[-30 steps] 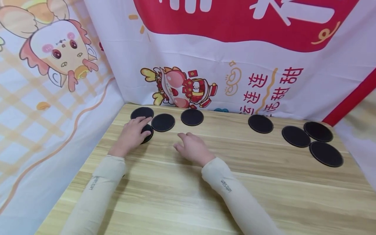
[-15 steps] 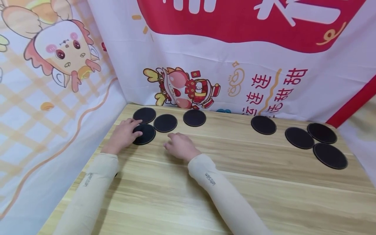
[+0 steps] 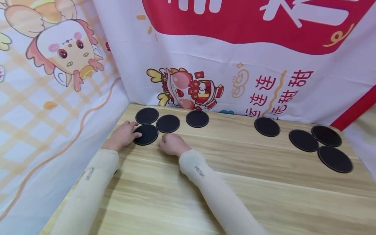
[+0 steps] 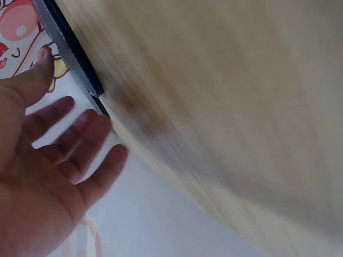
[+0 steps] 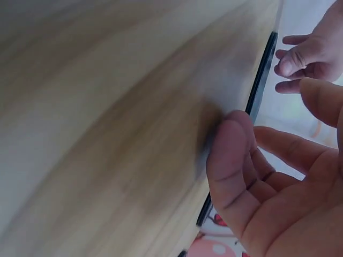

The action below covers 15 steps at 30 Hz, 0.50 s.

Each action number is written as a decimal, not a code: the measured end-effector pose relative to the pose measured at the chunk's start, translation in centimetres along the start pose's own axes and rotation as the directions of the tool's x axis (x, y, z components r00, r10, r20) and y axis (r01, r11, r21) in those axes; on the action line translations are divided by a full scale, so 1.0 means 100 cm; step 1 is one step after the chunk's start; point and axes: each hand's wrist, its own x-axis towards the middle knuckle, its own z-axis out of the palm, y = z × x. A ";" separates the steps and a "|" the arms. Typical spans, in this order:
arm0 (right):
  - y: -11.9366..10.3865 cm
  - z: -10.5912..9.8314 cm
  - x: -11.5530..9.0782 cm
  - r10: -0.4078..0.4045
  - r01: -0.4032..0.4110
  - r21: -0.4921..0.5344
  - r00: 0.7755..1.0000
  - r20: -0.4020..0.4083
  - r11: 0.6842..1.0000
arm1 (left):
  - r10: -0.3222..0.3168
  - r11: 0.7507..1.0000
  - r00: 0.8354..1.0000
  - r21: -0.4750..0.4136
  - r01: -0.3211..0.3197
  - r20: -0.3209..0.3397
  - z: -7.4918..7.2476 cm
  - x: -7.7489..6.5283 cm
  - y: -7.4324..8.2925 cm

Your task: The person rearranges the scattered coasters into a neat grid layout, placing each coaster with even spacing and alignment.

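Observation:
Several flat black round discs with a thin tan line at the rim lie on the wooden table [image 3: 211, 189]. At the left front disc [image 3: 148, 135], my left hand [image 3: 121, 134] has its fingers by the left edge and its thumb at the rim. Loosely bent, spread fingers of this left hand [image 4: 59, 160] show nothing held in the left wrist view. My right hand [image 3: 173, 144] hovers low just right of that disc, fingers loosely curled round nothing. The back left disc [image 3: 147, 116] and the disc to its right [image 3: 168, 123] lie close to the front one.
Another disc [image 3: 197, 118] lies apart at the back. Towards the right are a single disc [image 3: 267, 127] and a group of three, including the front right disc [image 3: 335, 159]. A printed white cloth [image 3: 182, 49] hangs behind the table, a checked one [image 3: 55, 107] at the left.
My left hand has drawn back left, uncovering most of the left front disc. My right hand has moved left towards that disc. The whole head view has shifted slightly.

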 end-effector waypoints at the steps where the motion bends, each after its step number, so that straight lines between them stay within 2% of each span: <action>1: -0.002 0.002 0.002 -0.002 0.002 -0.003 1.000 0.007 1.000 | -0.011 1.000 1.000 0.000 0.011 0.016 0.000 0.001 -0.001; 4: -0.009 0.007 0.009 0.027 -0.027 -0.003 0.999 0.025 1.000 | -0.031 0.999 0.998 -0.011 0.031 0.051 -0.001 0.002 -0.001; 7: -0.015 0.010 0.014 0.093 -0.096 0.041 0.994 0.056 0.995 | -0.050 0.998 0.995 -0.042 0.054 0.091 -0.003 0.005 0.001; 11: -0.022 0.015 0.020 0.164 -0.173 0.108 0.982 0.090 0.979 | -0.106 0.989 0.984 -0.083 0.118 0.144 -0.006 0.005 0.006; 15: -0.025 0.018 0.021 0.185 -0.195 0.131 0.979 0.085 0.972 | -0.159 0.980 0.972 -0.088 0.176 0.171 -0.007 0.002 0.008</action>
